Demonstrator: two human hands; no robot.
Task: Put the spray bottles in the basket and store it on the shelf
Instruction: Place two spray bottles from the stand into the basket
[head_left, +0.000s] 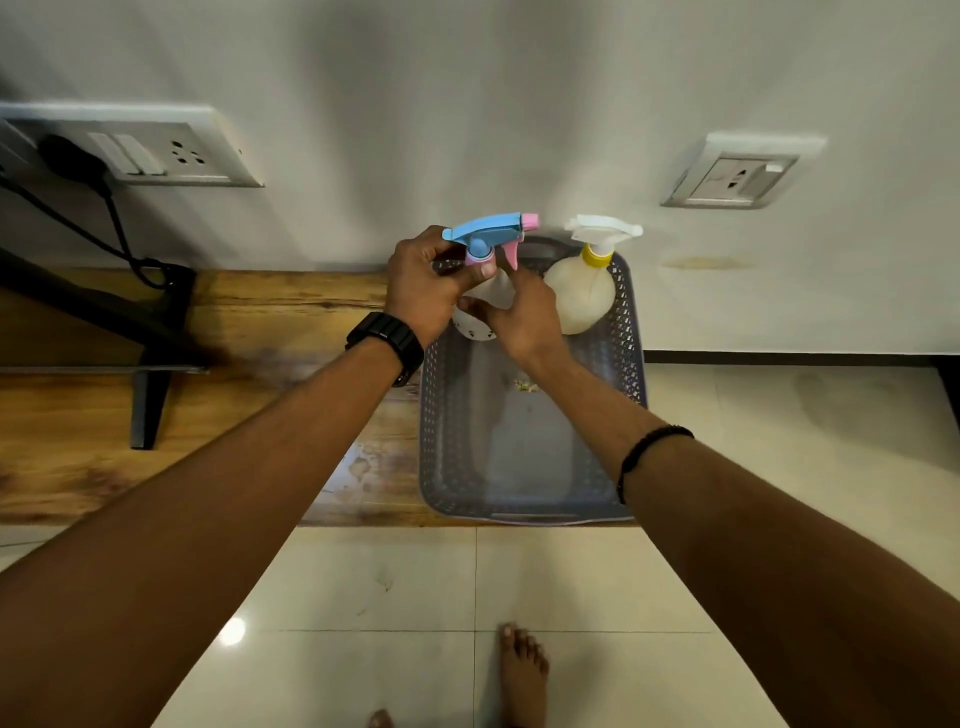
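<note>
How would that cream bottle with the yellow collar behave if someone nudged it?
The cream bottle with the yellow collar would probably slide rather than topple, since its body looks squat and round. Its white trigger head makes it somewhat top-heavy. The grey perforated plastic basket wall beside it should stop it.

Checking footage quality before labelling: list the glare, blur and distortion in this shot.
Head view: wide-angle bending bows the wall and tilts both sockets; a lamp glare spot sits on the floor tile; the left hand and right hand on the blue-topped bottle look slightly soft; the basket is evenly lit.
</note>
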